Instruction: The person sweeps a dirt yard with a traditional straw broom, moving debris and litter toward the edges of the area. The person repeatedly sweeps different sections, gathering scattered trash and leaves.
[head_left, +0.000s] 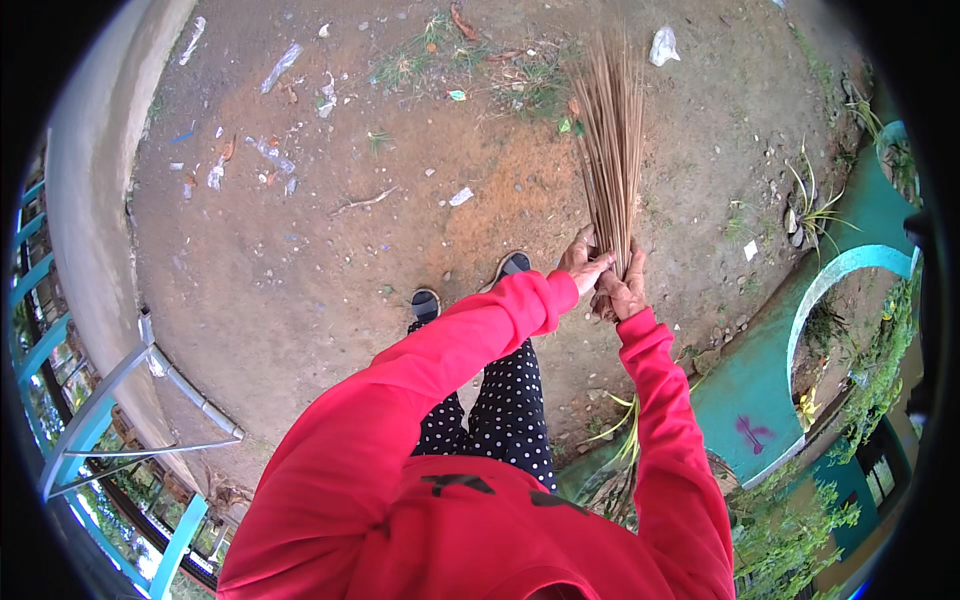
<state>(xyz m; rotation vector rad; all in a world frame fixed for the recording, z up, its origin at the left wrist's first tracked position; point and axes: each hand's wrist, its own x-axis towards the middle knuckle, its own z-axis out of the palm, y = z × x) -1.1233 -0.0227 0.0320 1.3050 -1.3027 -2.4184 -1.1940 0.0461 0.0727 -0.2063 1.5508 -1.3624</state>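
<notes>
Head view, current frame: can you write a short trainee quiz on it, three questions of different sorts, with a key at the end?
1. What do the left hand and right hand hold?
2. True or false: the person's dark trousers have white dots.
3. Where in the picture is the solid teal wall with curved cutouts? A) top left; B) right side; C) top middle.

Key:
1. A bundle of thin brown sticks.
2. True.
3. B.
</notes>
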